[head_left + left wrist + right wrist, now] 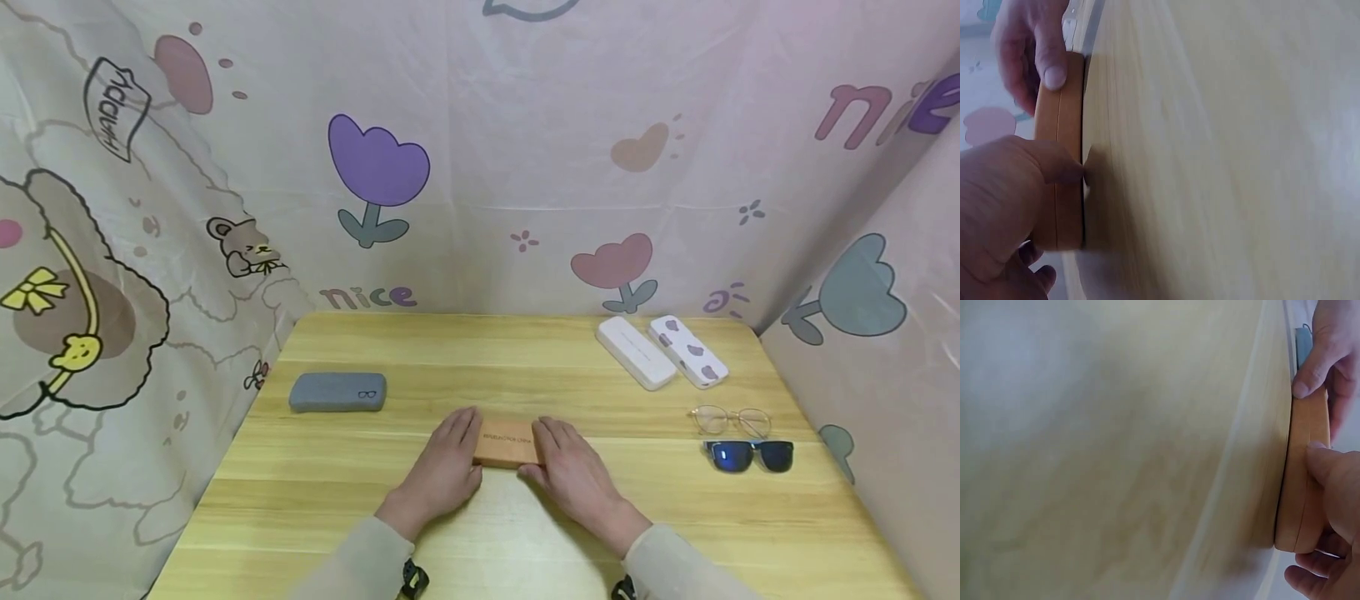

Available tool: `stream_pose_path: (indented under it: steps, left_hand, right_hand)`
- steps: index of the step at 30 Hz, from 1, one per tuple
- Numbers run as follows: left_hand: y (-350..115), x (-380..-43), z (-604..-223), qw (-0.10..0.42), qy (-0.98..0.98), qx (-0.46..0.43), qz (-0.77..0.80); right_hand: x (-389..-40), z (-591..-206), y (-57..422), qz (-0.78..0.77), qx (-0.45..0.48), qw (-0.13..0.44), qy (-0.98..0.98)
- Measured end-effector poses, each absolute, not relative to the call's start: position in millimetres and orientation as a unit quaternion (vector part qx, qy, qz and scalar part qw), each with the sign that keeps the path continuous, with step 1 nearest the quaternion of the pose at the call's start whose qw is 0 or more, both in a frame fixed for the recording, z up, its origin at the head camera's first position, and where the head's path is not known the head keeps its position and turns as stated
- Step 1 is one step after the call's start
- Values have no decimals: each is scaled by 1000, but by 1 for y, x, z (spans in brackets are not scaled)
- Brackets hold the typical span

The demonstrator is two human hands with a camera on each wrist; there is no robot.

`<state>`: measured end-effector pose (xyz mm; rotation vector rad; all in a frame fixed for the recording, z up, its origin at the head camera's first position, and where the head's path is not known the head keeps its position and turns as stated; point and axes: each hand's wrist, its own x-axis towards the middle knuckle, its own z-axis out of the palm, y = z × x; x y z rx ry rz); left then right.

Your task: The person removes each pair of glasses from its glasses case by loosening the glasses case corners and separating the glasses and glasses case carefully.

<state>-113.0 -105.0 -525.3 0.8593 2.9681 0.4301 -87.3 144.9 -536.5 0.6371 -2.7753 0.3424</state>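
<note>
A tan-brown glasses case [507,442] with dark lettering on its lid lies closed on the table, its long side facing me. My left hand [447,458] grips its left end, thumb at the front face and fingers round the far side. Its right end is held likewise by my right hand [573,471]. In the left wrist view, the left thumb [1057,164] crosses the front of the case [1060,219] down to its lower edge. The right wrist view shows the right thumb [1319,456] near the seam of the case [1300,506]. The far side of the case is hidden.
A grey glasses case [337,392] lies at the left. Toward the back right are a white case [636,353] and a patterned white case [688,352]. Wire-framed glasses [731,421] and dark sunglasses [750,456] lie at the right. Printed curtains [480,167] surround the wooden table [262,483].
</note>
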Motion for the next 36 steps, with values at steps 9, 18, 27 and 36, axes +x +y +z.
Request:
stream_pose_path:
  steps: [9,18,27,36]
  left_hand:
    - [-86,-102,-523,-26,952,296,79]
    - [-69,-93,-518,-46,948,310,55]
    - [-60,-86,-515,-61,948,310,30]
    - [-60,-83,-508,-5,949,314,14]
  right_hand:
    - [-87,-538,140,128,212,131,-960]
    - [-88,-537,135,127,220,143,-957]
    - [-88,-539,129,85,246,170,-951]
    - [-85,-537,129,68,237,132,-960]
